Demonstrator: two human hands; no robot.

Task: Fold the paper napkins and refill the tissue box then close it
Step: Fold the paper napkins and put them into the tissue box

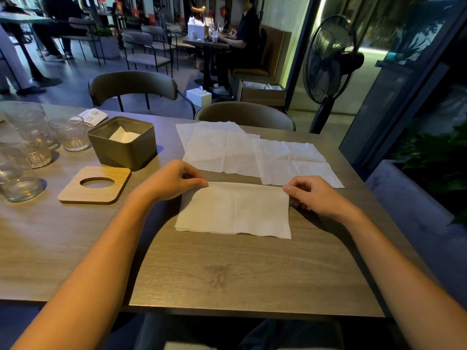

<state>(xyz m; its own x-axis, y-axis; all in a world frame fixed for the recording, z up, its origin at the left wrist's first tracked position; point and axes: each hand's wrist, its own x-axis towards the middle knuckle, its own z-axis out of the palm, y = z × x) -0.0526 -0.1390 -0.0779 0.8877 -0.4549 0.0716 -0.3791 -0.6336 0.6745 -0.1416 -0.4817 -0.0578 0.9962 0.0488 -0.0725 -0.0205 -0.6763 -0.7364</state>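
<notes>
— Where is the folded napkin [233,210] found?
— It is laid flat on the table [227,274]; its far left corner is pinched by the left hand [174,179], its far right corner by the right hand [312,195].
— And the tissue box [123,147]?
— It is seen open, left of the hands, white paper inside; the wooden lid [94,185] is laid just before it; two unfolded napkins [219,150] are spread beyond.

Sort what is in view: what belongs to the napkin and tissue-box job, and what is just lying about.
Job: folded napkin, pinched by left hand and right hand; flat napkin; second flat napkin; open tissue box; wooden lid.
Lying about: glasses; small white packet; fan.
</notes>
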